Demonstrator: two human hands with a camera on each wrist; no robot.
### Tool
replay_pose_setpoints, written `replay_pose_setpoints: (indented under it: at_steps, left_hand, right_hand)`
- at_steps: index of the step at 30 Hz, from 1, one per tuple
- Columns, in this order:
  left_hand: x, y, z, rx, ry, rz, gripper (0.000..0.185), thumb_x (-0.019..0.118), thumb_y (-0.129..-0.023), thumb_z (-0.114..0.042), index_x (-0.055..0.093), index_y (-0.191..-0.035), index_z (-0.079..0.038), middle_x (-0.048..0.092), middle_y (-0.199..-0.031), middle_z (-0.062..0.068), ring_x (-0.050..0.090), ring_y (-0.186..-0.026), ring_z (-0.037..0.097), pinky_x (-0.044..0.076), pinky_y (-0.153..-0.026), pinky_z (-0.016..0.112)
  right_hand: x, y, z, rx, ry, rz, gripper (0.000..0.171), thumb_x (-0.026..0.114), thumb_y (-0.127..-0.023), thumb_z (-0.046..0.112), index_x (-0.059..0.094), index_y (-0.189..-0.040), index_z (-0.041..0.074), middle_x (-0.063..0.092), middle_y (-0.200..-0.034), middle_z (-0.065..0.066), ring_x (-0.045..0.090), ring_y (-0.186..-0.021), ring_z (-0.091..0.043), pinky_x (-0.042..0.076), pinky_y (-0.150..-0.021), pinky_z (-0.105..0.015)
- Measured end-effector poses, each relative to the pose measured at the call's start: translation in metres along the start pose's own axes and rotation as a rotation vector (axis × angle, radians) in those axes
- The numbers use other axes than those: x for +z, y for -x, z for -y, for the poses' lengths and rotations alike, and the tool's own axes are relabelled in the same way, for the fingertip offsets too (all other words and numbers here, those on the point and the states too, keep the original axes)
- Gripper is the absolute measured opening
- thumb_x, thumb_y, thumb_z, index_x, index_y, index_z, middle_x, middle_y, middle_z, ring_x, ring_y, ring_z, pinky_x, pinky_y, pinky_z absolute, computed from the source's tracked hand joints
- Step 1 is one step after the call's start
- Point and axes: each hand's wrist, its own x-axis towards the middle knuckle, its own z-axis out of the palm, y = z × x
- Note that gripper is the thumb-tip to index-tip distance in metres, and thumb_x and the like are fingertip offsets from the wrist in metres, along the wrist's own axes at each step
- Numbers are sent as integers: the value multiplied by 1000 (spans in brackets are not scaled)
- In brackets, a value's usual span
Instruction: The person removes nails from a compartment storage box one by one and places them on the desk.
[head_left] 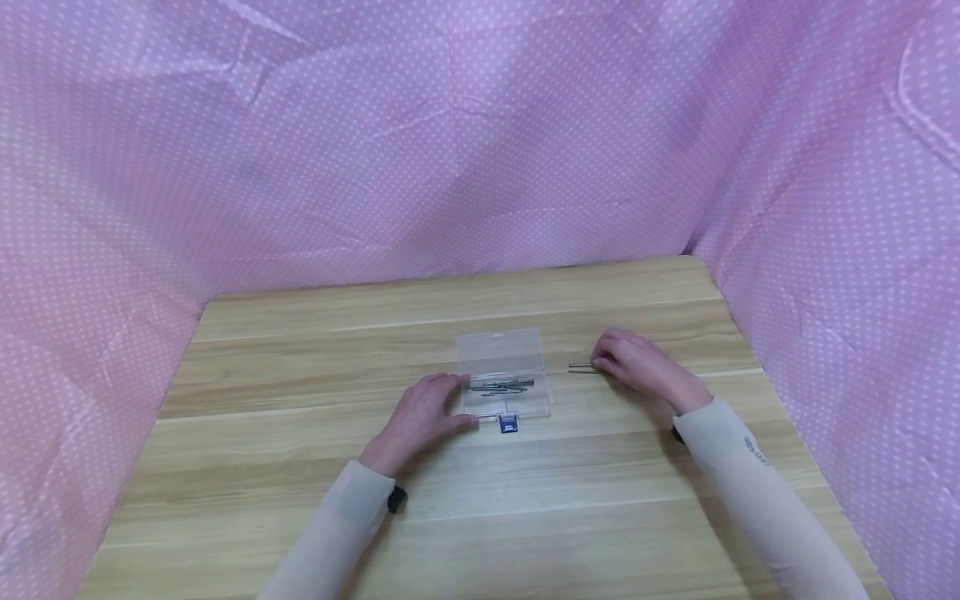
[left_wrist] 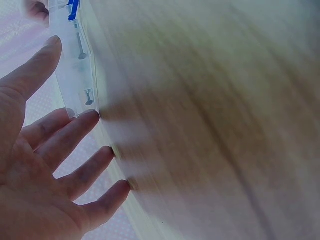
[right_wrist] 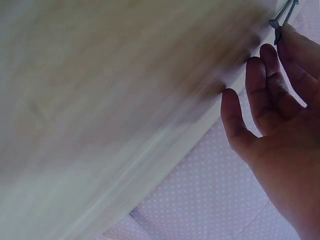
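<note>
A clear plastic box (head_left: pixel 549 393) lies on the table with its lid (head_left: pixel 500 352) thrown back and its blue latch (head_left: pixel 508 423) folded down at the front. Several long, thin metal nails (head_left: pixel 504 387) lie loosely inside. My left hand (head_left: pixel 427 410) rests at the box's left end, fingers spread and nearly straight. Its index fingertip (left_wrist: pixel 94 116) touches the box corner, while the thumb reaches along the front side. To the right of the box, my right hand (head_left: pixel 633 362) pinches a nail (right_wrist: pixel 277 36) near its flared head, low over the tabletop. Other nails show beside its fingertips.
The wood-grain table (head_left: pixel 300 400) has its back edge close to a pink dotted cloth (head_left: pixel 450 167), which also hangs along both sides. Bare tabletop lies between the box and my right hand.
</note>
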Motion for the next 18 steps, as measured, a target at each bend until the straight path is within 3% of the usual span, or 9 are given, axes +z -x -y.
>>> replay_pose_setpoints:
  at_steps: [12, 18]
  left_hand:
    - [2, 0, 2, 4, 13, -4, 76, 87, -82, -45, 60, -145, -12, 61, -144, 11, 51, -138, 33, 40, -116, 52]
    - [2, 1, 2, 4, 18, -8, 75, 87, -82, -45, 60, -144, -13, 61, -144, 11, 51, -138, 33, 40, -117, 52]
  right_hand:
    - [0, 0, 2, -3, -8, 16, 7, 72, -98, 14, 72, -97, 6, 67, -100, -4, 65, -95, -27, 55, -90, -50]
    - [3, 2, 10, 0, 9, -86, 6, 73, -97, 10, 73, -100, 6, 68, -103, -8, 66, -98, -28, 56, -92, -49]
